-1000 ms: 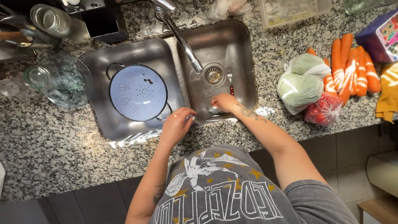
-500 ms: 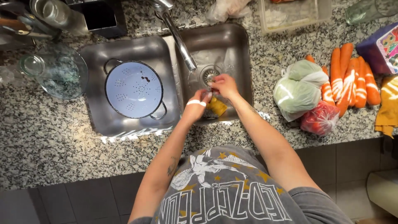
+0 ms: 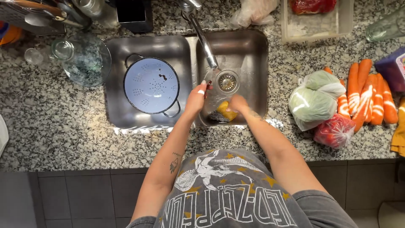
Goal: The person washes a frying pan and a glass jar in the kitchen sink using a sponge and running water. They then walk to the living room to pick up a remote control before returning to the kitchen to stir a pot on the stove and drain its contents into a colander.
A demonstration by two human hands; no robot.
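In the right sink basin (image 3: 253, 50), right hand (image 3: 238, 103) grips a yellow sponge (image 3: 223, 112) mid-scrub, left hand (image 3: 196, 98) loosely curled, empty; next needs rinsing water

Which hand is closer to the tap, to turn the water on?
Probably the left hand. It is raised beside the faucet spout, fingertips near it, while the right hand is lower in the right sink basin, on the yellow sponge.

Speckled granite counter (image 3: 63, 135), double steel sink (image 3: 185, 46) inset; bearing carrots (image 3: 371, 95), bagged greens (image 3: 314, 99), red bag (image 3: 335, 131), glass jar (image 3: 82, 59), plastic tub (image 3: 316, 19).
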